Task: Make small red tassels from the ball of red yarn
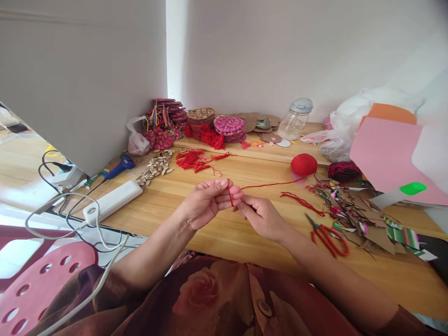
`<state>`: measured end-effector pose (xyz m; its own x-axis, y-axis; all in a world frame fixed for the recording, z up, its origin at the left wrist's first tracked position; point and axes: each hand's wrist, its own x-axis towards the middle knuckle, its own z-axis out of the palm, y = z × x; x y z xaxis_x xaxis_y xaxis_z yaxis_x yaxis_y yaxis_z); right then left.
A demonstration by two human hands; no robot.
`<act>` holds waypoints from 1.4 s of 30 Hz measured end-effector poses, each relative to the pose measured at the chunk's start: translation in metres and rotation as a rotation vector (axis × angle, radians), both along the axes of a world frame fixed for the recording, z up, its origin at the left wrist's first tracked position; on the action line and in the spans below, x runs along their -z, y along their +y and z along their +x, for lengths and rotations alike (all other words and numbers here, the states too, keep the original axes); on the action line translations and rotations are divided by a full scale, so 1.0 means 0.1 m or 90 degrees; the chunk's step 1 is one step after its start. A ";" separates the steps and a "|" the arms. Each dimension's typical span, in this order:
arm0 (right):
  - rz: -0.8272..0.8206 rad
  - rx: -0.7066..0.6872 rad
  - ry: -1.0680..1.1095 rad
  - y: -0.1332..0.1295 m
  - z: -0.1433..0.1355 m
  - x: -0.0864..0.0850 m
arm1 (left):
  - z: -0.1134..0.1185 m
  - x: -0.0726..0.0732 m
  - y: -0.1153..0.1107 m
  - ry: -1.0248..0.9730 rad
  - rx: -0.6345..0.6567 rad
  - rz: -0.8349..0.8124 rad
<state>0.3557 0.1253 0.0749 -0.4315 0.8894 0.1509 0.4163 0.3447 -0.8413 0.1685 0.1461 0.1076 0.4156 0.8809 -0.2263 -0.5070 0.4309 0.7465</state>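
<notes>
Red yarn (230, 195) loops around the fingers of my left hand (206, 200), whose thumb presses on the strand near the fingertips. My right hand (262, 215) pinches the yarn close beside the left fingers, thumb against forefinger. From my hands the strand runs right across the table to a red yarn ball (304, 164). Beyond my hands lies a pile of red tassels (191, 160). Some cut red yarn strands (303, 203) lie to the right. Red-handled scissors (329, 235) rest with blades slightly apart near my right forearm.
Pumpkin seed shells (157, 167), a blue glue gun (121, 166) and a white power strip (112, 200) are on the left. Stacked decorated discs (230, 129) and a clear jar (297, 119) stand at the back. Cardboard scraps (371, 221) and pink sheets (388, 151) crowd the right.
</notes>
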 end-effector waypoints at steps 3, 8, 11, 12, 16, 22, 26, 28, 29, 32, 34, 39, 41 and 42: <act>0.015 -0.004 -0.041 -0.06 -0.04 0.02 | 0.01 0.03 0.01 -0.024 -0.040 0.006; 0.064 -0.015 -0.095 -0.13 -0.07 0.01 | 0.05 0.07 0.01 -0.007 -0.090 0.017; 0.076 -0.026 -0.140 -0.17 -0.06 -0.04 | 0.08 0.11 0.01 0.019 -0.110 0.033; 0.080 -0.032 -0.156 -0.18 -0.06 -0.07 | 0.09 0.13 0.01 0.033 -0.123 0.047; 0.117 -0.048 -0.185 -0.22 -0.01 -0.27 | 0.11 0.22 0.00 0.144 -0.152 0.145; 0.152 -0.037 -0.135 -0.06 0.11 -0.62 | 0.09 0.28 -0.04 0.243 0.009 0.191; 0.168 -0.002 -0.087 0.18 0.16 -0.55 | 0.07 0.25 -0.07 0.195 0.090 0.114; 0.140 0.013 -0.070 0.26 0.17 -0.42 | 0.06 0.23 -0.08 0.175 0.111 0.080; 0.117 0.015 -0.065 0.28 0.17 -0.34 | 0.05 0.22 -0.07 0.160 0.112 0.063; 0.037 0.011 -0.043 0.25 0.13 -0.08 | 0.05 0.19 -0.05 0.084 0.083 0.020; 0.002 0.000 -0.025 0.17 0.09 0.05 | 0.06 0.18 -0.02 0.035 0.045 -0.002; -0.003 0.003 -0.073 -0.03 0.01 0.16 | 0.09 0.19 0.06 -0.021 -0.037 -0.022; 0.018 -0.010 -0.105 -0.08 0.01 0.12 | 0.10 0.21 0.07 -0.020 -0.065 -0.003; 0.030 -0.017 -0.121 -0.10 0.01 0.09 | 0.11 0.23 0.07 -0.011 -0.080 0.013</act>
